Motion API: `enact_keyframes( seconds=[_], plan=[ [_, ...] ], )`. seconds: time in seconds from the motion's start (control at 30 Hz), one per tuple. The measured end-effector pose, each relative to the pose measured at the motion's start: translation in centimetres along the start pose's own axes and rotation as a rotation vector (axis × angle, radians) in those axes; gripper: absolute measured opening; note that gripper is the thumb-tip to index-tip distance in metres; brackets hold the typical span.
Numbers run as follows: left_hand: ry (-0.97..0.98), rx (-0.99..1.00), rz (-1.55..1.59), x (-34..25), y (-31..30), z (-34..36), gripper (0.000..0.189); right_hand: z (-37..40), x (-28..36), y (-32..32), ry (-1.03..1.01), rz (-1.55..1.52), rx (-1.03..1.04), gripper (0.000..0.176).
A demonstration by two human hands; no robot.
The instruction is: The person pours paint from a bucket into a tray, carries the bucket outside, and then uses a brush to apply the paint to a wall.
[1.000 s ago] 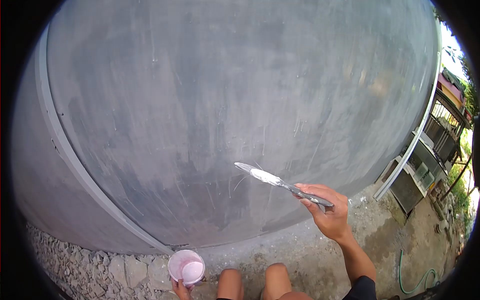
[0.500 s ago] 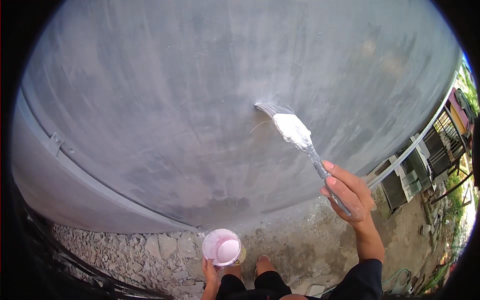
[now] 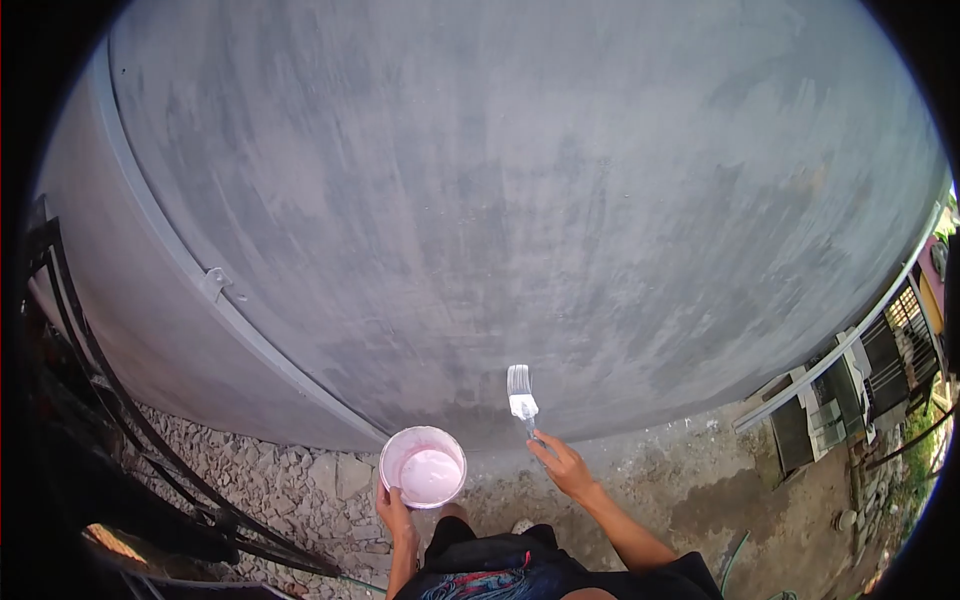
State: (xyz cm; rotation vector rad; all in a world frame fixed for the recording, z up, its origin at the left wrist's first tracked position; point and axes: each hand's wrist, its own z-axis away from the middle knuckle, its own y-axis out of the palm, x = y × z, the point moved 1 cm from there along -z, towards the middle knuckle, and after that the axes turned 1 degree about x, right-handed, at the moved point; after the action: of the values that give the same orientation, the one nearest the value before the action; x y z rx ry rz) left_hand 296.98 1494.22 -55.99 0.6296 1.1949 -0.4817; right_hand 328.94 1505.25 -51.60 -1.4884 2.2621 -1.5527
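My right hand point(image 3: 563, 466) is closed round the handle of a paintbrush point(image 3: 522, 395). White paint coats the base of its bristles, and the tips point up, overlapping the lower part of the grey wall point(image 3: 480, 220). Lower left of the brush, my left hand point(image 3: 395, 510) grips the side of a small bucket point(image 3: 458, 447), thumb at the rim. Pale pinkish-white paint point(image 3: 430, 474) lies inside it. Streaks and darker patches run over the wall's surface.
Broken rubble point(image 3: 270, 480) covers the ground at left, beside a dark metal frame point(image 3: 130, 430). A conduit with a bracket point(image 3: 215, 282) runs down the wall's left side. Discarded panels point(image 3: 830, 405) lean at right. A green hose point(image 3: 735, 560) lies on the ground.
My right hand has brought the brush down and left, from mid-wall to low on the wall near the bucket. The bucket has shifted slightly up and left in view.
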Motion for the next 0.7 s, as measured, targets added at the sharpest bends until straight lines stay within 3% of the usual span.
enact_keyframes(
  seconds=[0.03,0.1,0.2,0.37,0.5,0.53,0.6,0.7],
  plan=[
    [0.003,-0.005,0.007,-0.8,0.3,-0.1,0.048,-0.1,0.8,-0.5,0.009,-0.036,-0.003,0.059],
    [0.219,0.062,-0.129,-2.6,0.7,0.0,0.045,-0.2,2.2,-1.9,0.018,-0.068,0.004,0.059],
    [0.299,0.017,-0.111,-5.6,2.0,0.2,0.043,-4.0,3.0,-5.9,-0.062,-0.029,-0.034,0.055],
    [0.398,0.064,-0.148,-10.2,3.4,-1.0,0.043,-14.1,8.4,-17.2,-0.307,0.124,-0.348,0.033],
    [0.488,0.129,-0.211,-14.5,5.1,-1.5,0.043,-18.6,14.3,-24.1,-0.534,0.306,-0.572,0.035],
    [0.487,0.131,-0.211,-15.2,5.4,-1.5,0.043,-19.7,15.0,-25.1,-0.532,0.307,-0.572,0.035],
    [0.547,0.152,-0.203,-16.5,5.9,-1.4,0.043,-20.7,15.8,-26.3,-0.646,0.398,-0.799,0.035],
    [0.541,0.151,-0.192,-18.0,6.3,-0.4,0.042,-20.2,15.3,-24.5,-0.568,0.416,-0.746,0.034]
  ],
)
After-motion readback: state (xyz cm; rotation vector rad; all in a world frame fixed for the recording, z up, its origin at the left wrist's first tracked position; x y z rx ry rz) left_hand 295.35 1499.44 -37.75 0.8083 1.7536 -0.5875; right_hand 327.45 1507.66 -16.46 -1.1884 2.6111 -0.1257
